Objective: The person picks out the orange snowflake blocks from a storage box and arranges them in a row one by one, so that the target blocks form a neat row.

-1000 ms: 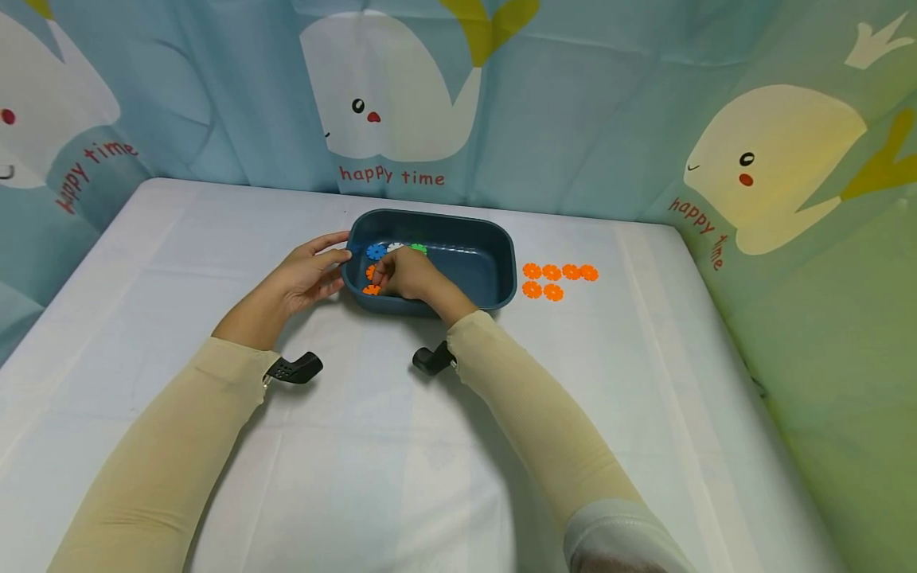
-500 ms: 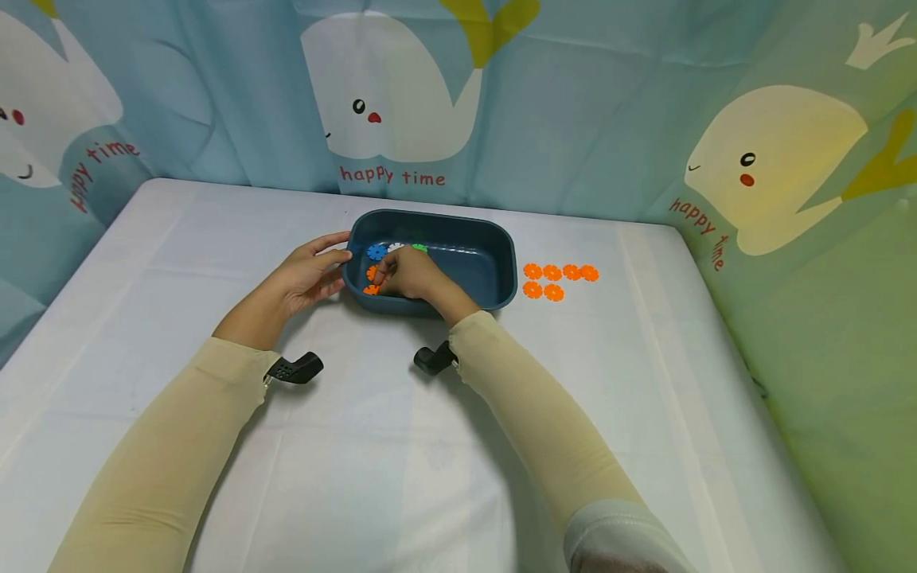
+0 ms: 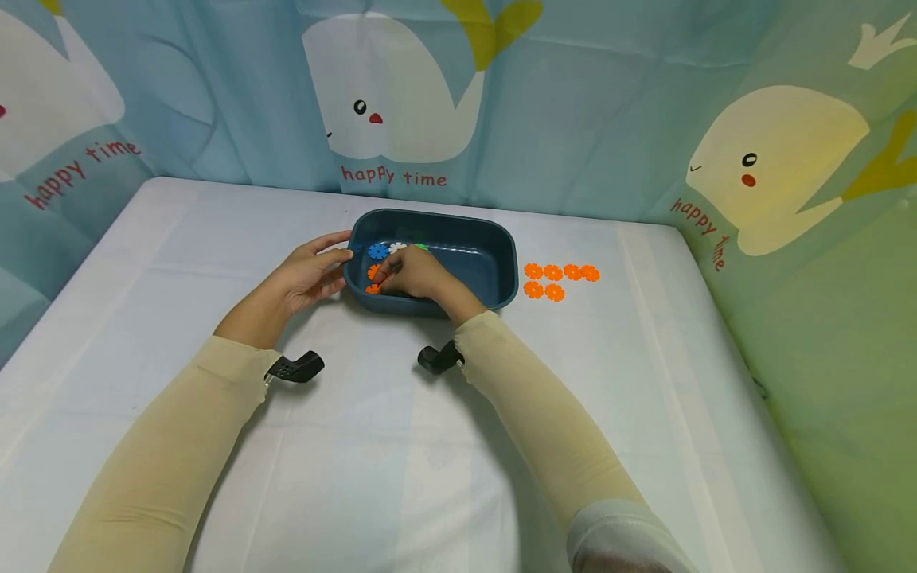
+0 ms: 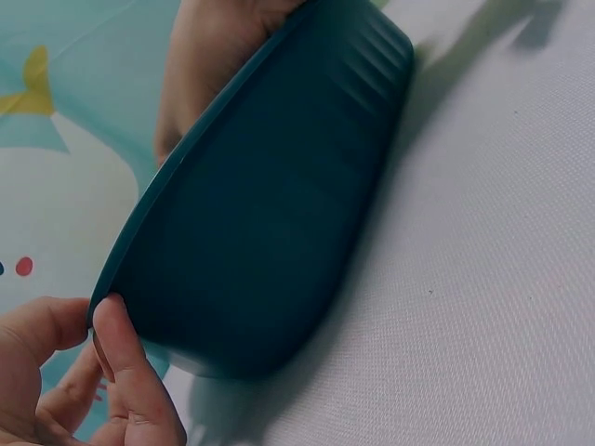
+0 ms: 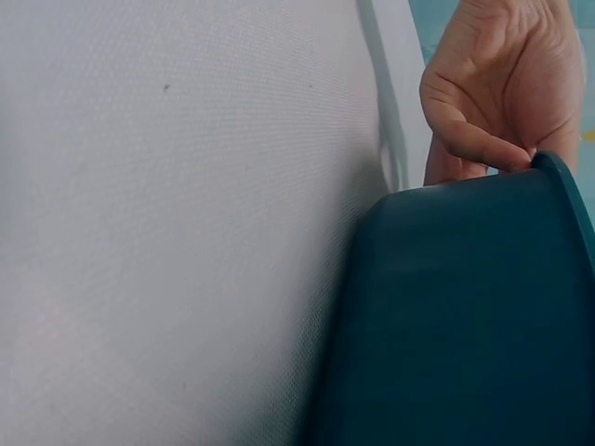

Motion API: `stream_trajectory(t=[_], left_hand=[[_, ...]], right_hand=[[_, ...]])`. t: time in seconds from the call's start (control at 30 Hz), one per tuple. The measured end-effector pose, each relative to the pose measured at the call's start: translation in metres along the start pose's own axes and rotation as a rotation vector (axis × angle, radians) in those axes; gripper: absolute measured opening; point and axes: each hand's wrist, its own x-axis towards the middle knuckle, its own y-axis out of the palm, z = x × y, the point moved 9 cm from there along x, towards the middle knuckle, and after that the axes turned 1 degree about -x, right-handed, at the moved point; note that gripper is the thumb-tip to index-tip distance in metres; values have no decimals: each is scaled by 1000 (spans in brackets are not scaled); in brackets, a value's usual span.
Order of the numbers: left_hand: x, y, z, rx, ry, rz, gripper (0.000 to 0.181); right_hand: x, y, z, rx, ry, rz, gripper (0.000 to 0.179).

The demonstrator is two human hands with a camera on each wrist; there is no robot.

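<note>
A dark blue-green plastic basin (image 3: 476, 270) stands on the table. My left hand (image 3: 304, 274) pinches the rim at its left end between thumb and fingers; the left wrist view shows the thumb (image 4: 135, 367) against the outer wall. My right hand (image 3: 415, 274) reaches over the near rim into the basin's left part, fingers bent down beside orange snowflake-shaped discs (image 3: 373, 273). Its fingertips are partly hidden, so whether they pinch a disc is unclear. Behind it lie a blue disc (image 3: 377, 251), a white disc (image 3: 397, 247) and a green disc (image 3: 421, 247).
Right of the basin, several orange discs (image 3: 553, 272) lie flat in two rows on the white-covered table (image 3: 344, 477). A curtain with whale prints (image 3: 587, 119) hangs behind and along the sides. Each wrist carries a black camera mount (image 3: 297, 368).
The right hand and forearm have shifted very slightly to the right inside the basin. The left hand keeps its place on the rim, and the discs look unchanged.
</note>
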Motion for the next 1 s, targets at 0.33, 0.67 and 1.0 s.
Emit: stream_trajectory(t=[0.33, 0.67, 1.0], left_hand=[[1, -1, 1, 4, -3, -3, 53], [0, 1, 1, 0, 1, 4, 53], [-1, 2, 0, -27, 1, 8, 54]], right_hand=[[-5, -1, -3, 63, -8, 16, 16], [-11, -1, -4, 145, -1, 27, 16], [-18, -11, -7, 146, 4, -25, 18]])
